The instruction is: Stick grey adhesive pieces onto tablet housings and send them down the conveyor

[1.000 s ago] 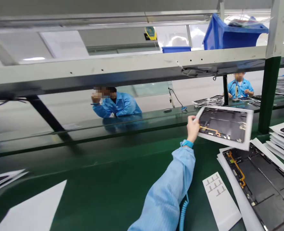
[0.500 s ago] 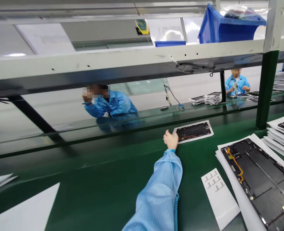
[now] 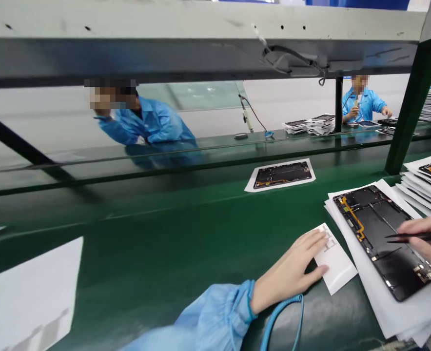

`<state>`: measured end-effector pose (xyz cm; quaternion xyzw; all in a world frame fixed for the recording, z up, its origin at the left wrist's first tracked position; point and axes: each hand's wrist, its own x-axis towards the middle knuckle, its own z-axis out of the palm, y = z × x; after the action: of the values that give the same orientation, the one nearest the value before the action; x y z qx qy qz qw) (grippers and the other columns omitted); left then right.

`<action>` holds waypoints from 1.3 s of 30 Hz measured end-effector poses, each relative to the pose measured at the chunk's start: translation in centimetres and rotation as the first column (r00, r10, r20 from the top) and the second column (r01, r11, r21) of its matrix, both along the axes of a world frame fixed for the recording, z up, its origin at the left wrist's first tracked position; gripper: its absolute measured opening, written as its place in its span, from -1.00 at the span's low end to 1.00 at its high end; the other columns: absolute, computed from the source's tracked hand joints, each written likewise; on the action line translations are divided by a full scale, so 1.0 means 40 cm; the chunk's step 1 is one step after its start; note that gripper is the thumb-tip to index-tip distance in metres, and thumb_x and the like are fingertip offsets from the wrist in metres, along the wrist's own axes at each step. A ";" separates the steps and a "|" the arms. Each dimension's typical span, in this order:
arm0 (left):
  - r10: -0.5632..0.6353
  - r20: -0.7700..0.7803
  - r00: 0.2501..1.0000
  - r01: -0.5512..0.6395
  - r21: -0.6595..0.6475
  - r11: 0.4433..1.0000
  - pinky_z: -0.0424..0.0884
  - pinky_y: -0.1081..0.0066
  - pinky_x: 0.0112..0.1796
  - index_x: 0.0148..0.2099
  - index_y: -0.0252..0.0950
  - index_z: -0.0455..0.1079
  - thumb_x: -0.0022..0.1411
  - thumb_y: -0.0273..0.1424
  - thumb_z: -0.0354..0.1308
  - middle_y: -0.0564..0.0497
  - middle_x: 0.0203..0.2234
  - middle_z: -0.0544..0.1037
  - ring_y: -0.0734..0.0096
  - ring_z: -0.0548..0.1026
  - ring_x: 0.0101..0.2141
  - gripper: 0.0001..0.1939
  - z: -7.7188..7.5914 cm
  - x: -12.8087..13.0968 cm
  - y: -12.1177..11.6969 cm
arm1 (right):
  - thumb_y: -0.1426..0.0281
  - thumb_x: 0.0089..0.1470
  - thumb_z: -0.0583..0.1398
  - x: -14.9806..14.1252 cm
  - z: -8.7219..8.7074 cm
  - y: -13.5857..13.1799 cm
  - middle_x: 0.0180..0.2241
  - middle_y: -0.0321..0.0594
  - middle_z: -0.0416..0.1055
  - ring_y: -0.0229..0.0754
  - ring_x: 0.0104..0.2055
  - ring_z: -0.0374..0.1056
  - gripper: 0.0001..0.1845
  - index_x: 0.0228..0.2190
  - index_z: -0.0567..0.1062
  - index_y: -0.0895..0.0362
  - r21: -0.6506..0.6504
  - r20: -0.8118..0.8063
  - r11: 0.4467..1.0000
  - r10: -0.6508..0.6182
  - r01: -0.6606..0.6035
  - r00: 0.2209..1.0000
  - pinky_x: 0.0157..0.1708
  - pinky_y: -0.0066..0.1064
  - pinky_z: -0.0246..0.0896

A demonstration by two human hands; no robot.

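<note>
My left hand [image 3: 298, 265] lies with its fingers spread on a white sheet of grey T-shaped stickers [image 3: 337, 267], its fingertips over some of the stickers. My right hand [image 3: 425, 239], partly cut off by the right edge, is shut on black tweezers [image 3: 416, 236]. Below the tweezers is a tablet back housing [image 3: 380, 243] with an orange flex cable, lying on a stack of white paper sheets [image 3: 362, 287]. Whether the tweezer tips touch the housing I cannot tell. A blue coiled cord [image 3: 279, 312] runs by my left wrist.
Another tablet housing [image 3: 283, 174] on white paper lies farther back on the green bench [image 3: 186, 258]. A stack of housings and paper [image 3: 425, 187] stands at the right, beside a green post [image 3: 415, 107]. White sheet [image 3: 36, 292] at left; shelf [image 3: 201, 29] overhead. Two people in blue sit across.
My left hand has left the far tablet housing and come back to the sticker sheet. My right hand with tweezers has entered at the right. The camera view has tilted down.
</note>
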<state>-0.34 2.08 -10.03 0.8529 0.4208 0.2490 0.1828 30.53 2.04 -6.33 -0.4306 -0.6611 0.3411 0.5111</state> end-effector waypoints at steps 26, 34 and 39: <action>0.132 0.140 0.981 -0.112 -0.143 0.983 0.31 0.20 0.08 0.16 -0.22 0.19 0.21 -0.37 0.16 -0.11 0.04 0.40 0.15 0.37 0.04 -0.53 0.001 0.016 0.021 | 0.50 0.00 0.13 -0.320 0.003 0.227 -0.58 -0.33 0.33 -0.22 -0.51 0.27 -0.86 -0.56 0.31 0.12 -0.240 0.307 0.859 0.509 -0.452 0.804 -0.50 -0.44 0.11; 0.135 0.116 0.984 -0.123 -0.109 0.986 0.32 0.16 0.07 0.11 -0.28 0.20 0.23 -0.45 0.14 -0.12 -0.03 0.42 0.16 0.38 0.00 -0.59 0.009 0.026 0.018 | 0.59 0.00 0.08 -0.328 0.006 0.221 -0.56 -0.30 0.38 -0.20 -0.49 0.36 -0.84 -0.53 0.29 0.13 -0.212 0.386 0.870 0.493 -0.445 0.780 -0.52 -0.48 0.18; 0.137 0.111 0.984 -0.125 -0.111 0.986 0.35 0.20 0.04 0.10 -0.29 0.20 0.23 -0.46 0.15 -0.11 -0.06 0.42 0.20 0.40 -0.02 -0.61 0.008 0.030 0.022 | 0.61 -0.03 0.09 -0.330 0.008 0.226 -0.61 -0.35 0.34 -0.25 -0.53 0.32 -0.82 -0.55 0.29 0.13 -0.208 0.412 0.881 0.473 -0.425 0.779 -0.56 -0.52 0.11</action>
<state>0.88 2.98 -9.69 0.7966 0.4769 0.2882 0.2345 17.34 11.07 -6.03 -0.3536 -0.8259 0.3775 0.2243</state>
